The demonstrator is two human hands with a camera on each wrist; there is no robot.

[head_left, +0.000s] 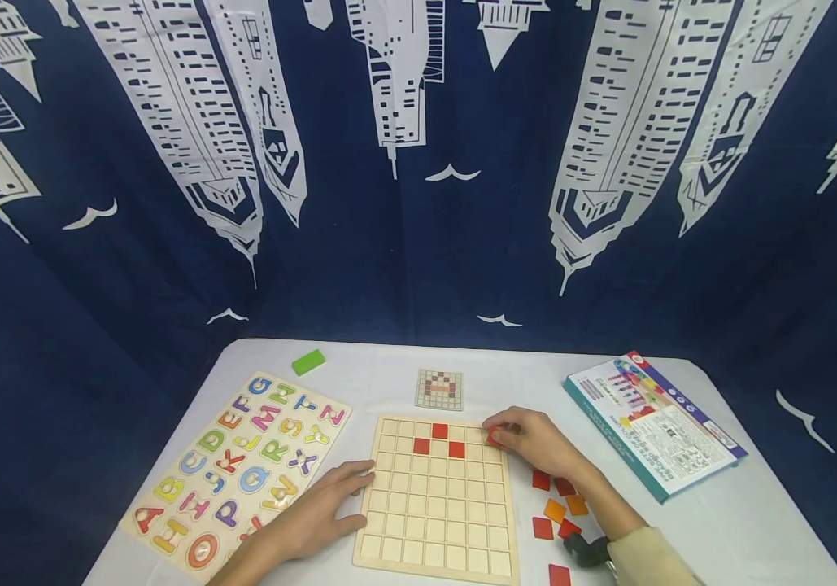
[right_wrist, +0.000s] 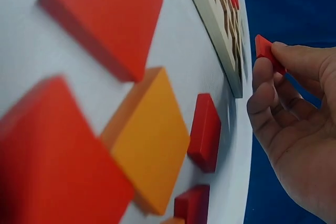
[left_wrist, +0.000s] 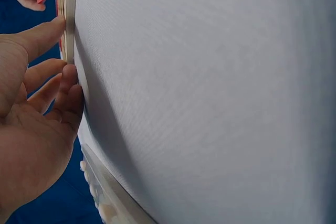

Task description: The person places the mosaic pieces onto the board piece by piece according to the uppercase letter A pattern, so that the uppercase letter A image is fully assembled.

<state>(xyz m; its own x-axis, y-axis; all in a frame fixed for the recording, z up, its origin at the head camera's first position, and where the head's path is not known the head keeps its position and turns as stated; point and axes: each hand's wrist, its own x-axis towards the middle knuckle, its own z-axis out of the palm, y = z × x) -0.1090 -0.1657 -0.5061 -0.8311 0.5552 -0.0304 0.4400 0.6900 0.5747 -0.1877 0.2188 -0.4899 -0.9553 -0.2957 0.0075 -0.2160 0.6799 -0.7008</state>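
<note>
A wooden grid board (head_left: 416,547) lies in the middle of the table, with three red square tiles in its upper cells, one of them the top red tile (head_left: 440,430). My left hand (head_left: 321,511) touches the board's left edge, thumb and fingertips against the rim. At the upper right corner my right hand (head_left: 541,442) pinches another red square tile (right_wrist: 265,53) between thumb and fingers, raised above the table in the right wrist view. Loose red and orange tiles, among them an orange tile (head_left: 554,511), lie right of the board under the right forearm.
Behind the board lies a small pattern card (head_left: 439,391). An alphabet puzzle board (head_left: 257,456) fills the left side, with a green block (head_left: 308,362) beyond it. A boxed set (head_left: 652,423) lies on the right. A dark object (head_left: 585,550) sits by the right sleeve.
</note>
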